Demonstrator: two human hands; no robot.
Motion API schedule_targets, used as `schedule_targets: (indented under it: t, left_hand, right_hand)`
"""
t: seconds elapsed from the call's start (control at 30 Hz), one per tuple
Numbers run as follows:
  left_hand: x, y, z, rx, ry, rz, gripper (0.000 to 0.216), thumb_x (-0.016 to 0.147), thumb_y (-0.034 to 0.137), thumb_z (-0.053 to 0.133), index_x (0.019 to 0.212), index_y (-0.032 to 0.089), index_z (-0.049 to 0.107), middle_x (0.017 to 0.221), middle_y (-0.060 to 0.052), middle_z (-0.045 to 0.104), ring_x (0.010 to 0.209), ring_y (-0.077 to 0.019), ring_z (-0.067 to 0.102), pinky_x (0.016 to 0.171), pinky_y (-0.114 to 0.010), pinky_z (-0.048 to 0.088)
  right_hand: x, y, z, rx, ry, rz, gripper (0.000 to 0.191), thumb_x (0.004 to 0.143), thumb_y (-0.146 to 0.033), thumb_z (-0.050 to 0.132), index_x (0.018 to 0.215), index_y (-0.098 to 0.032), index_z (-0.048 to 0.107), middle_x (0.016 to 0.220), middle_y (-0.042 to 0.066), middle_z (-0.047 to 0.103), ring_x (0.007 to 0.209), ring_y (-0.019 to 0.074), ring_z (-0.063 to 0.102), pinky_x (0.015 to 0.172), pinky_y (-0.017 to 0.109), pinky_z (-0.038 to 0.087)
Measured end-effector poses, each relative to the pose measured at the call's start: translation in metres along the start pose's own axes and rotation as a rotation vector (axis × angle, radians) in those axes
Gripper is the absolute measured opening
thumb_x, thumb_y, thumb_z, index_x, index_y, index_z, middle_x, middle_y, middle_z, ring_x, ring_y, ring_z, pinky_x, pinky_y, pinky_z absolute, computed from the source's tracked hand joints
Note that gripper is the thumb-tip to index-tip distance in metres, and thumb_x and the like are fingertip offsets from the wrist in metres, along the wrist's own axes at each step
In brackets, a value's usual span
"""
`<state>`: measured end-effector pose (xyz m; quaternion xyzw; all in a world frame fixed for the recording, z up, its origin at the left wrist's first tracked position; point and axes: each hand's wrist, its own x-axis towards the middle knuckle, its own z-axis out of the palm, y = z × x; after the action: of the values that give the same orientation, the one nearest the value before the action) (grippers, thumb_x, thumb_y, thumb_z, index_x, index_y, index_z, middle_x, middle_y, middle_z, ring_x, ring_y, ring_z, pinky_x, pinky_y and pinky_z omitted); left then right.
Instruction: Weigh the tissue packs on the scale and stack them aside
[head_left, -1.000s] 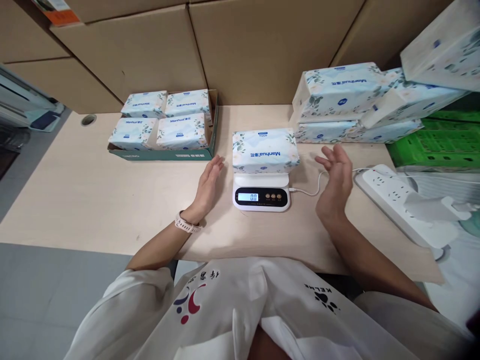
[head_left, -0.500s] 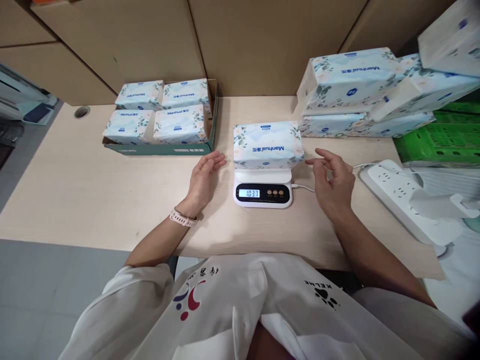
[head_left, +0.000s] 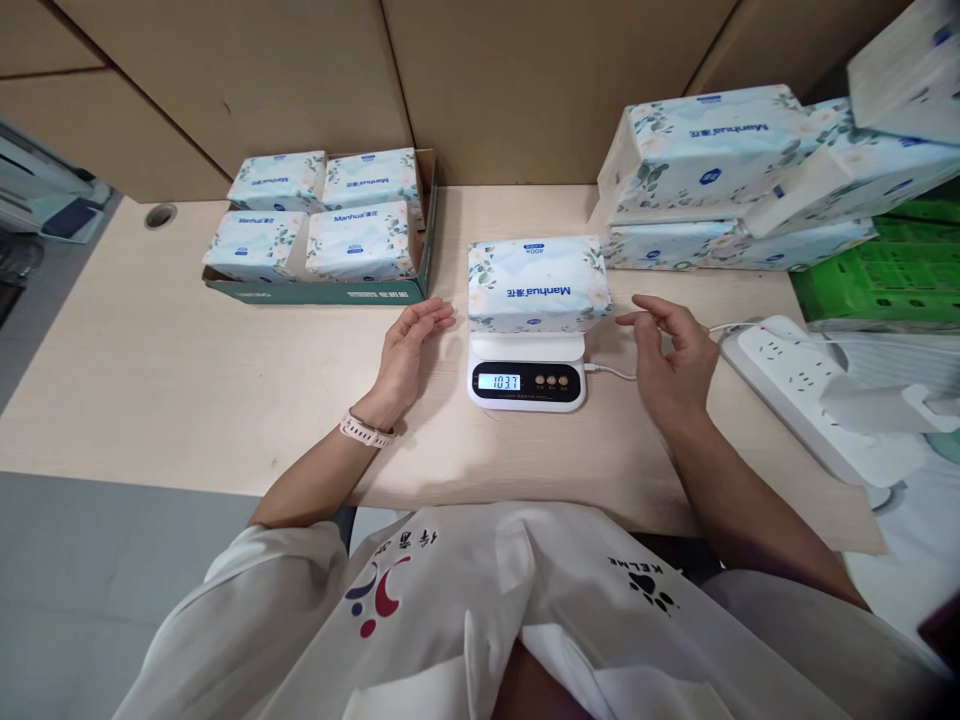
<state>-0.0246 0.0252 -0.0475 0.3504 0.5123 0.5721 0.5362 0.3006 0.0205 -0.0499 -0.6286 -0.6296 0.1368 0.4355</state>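
A blue and white tissue pack (head_left: pixel 536 280) with a floral print lies on a white digital scale (head_left: pixel 487 402) in front of me. The lit display reads 103.7. My left hand (head_left: pixel 409 350) rests beside the pack on its left, fingers stretched out and holding nothing. To the right of the pack is my right hand (head_left: pixel 671 360), with thumb and fingers apart and nothing between them. Neither hand appears to touch the pack.
A green open box (head_left: pixel 315 293) with several tissue packs stands at the back left. More tissue packs (head_left: pixel 705 150) are stacked at the back right by a green crate (head_left: pixel 862 290). A white power strip (head_left: pixel 817 390) and cable lie right. Brown panels (head_left: pixel 510 90) back the table (head_left: pixel 150 380).
Both hands keep nearly the same place beside the pack, and the display still reads 103.7. The view has shifted very slightly.
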Motion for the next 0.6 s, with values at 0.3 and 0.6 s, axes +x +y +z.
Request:
schedule_targets:
  t: [0.3,0.6]
  left_hand:
    - [0.0,-0.001,-0.001,0.024,-0.009,0.014,0.015,0.095,0.026,0.07,0.108,0.023,0.078,0.115,-0.008,0.082,0.109,-0.0219,0.078,0.125,-0.048,0.052]
    - [0.0,-0.001,0.001,0.014,0.002,0.003,0.014,0.095,0.024,0.069,0.106,0.023,0.078,0.113,-0.007,0.083,0.108,-0.0211,0.078,0.125,-0.047,0.052]
  right_hand:
    - [0.003,-0.003,0.001,0.024,0.088,-0.005,0.032,0.1,-0.042,0.055,0.112,-0.024,0.079,0.097,0.006,0.086,0.101,0.0281,0.079,0.103,0.056,0.057]
    - [0.002,0.006,0.004,-0.008,0.089,-0.015,0.033,0.105,-0.047,0.051,0.117,-0.027,0.075,0.103,0.006,0.083,0.101,0.028,0.078,0.088,0.048,0.062]
